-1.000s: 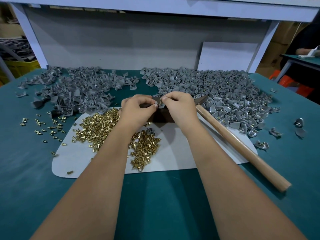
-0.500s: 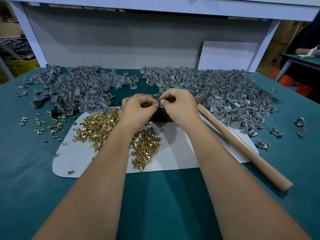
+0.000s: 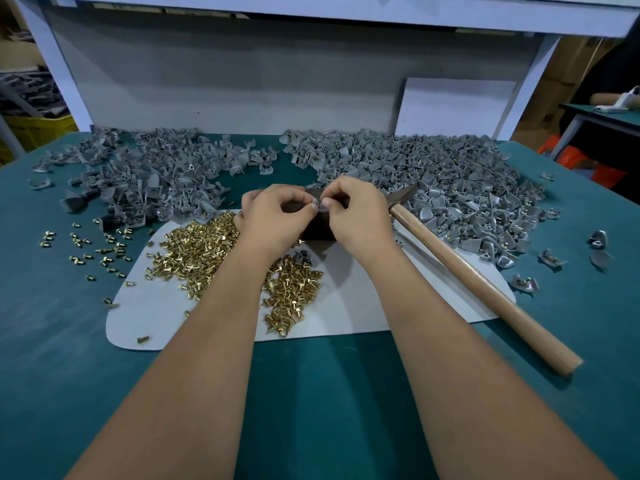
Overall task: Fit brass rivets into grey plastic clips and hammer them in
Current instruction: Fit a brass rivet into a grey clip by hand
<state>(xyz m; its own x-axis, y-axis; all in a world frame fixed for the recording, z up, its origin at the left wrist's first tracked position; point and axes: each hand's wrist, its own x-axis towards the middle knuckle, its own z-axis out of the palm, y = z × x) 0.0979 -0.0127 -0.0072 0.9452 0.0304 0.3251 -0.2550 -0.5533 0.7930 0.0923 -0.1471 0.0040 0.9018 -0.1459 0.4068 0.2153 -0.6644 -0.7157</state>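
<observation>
Both hands' fingers (image 3: 313,206) pinch one grey clip (image 3: 318,205) above the dark block (image 3: 317,230), hammer (image 3: 485,282) alongside.

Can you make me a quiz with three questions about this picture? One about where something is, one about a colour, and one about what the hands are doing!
1. Where does the hammer lie?
A. right of the hands
B. left of the hands
C. on the shelf

2. What colour is the table top?
A. red
B. teal green
C. yellow

3. What are the left hand and right hand doing?
A. swinging the hammer
B. resting flat
C. pinching a small grey clip together

Answers: 1 A, its wooden handle runs along the right side of the white mat. 2 B, teal shows all around the mat. 3 C, fingertips of both hands meet on the clip above a dark block.
</observation>
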